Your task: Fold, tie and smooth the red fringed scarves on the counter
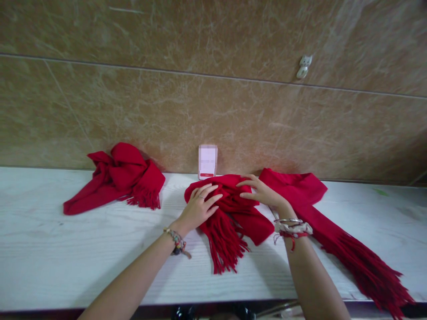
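A red fringed scarf [230, 226] lies bunched on the white wooden tabletop in front of me. My left hand [200, 204] rests on its left side with the fingers spread. On the scarf's right side lies my right hand [260, 191], its fingers also apart and touching the cloth. A second red scarf [123, 173] sits crumpled to the left, its fringe toward me. To the right a third red scarf [333, 226] stretches out, with its fringed end hanging over the table's front edge. My right forearm partly covers that third scarf.
A phone [207, 160] with a lit screen leans upright against the brown marbled tile wall [150, 111]. A small white cat-shaped hook [304, 66] is fixed on the wall. The white table [83, 262] ends just below my forearms.
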Available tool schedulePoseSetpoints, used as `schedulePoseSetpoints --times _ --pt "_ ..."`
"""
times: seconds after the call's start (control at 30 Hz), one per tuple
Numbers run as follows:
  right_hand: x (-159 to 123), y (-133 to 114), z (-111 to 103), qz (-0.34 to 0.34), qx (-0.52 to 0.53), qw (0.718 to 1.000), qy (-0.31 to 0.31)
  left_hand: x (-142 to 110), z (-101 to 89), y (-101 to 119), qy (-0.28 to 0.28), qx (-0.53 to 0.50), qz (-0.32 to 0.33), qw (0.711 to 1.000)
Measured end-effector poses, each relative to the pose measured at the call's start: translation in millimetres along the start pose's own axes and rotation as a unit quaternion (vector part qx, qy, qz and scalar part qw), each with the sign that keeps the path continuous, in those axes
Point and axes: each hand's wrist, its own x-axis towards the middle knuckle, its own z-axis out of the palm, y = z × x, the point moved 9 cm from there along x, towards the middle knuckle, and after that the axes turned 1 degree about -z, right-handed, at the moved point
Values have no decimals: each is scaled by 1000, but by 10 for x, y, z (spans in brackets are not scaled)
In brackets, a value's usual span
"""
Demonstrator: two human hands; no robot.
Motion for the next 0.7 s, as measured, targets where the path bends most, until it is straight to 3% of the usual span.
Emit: schedulePoseSetpoints --times 0.13,0.3,0.4,0.5,0.63,0.7 --pt "-50 -156 111 -44 -59 994 -79 -26 -84 -135 63 10 -35 997" --pt "7 -352 101 -71 -111 990 -50 -42 -307 -273 131 5 -77 988" --pt "42 -462 -50 -75 -83 994 19 -54 -451 -387 166 -8 -115 979" --pt "23 -418 -341 -54 -29 989 137 -102 -685 -615 222 -26 -182 958" --pt "-147 -38 -743 6 56 938 343 -285 -982 -1046 329 -87 -283 897" --pt "-204 186 -754 44 58 922 379 -393 -930 -1295 336 -140 -350 863"
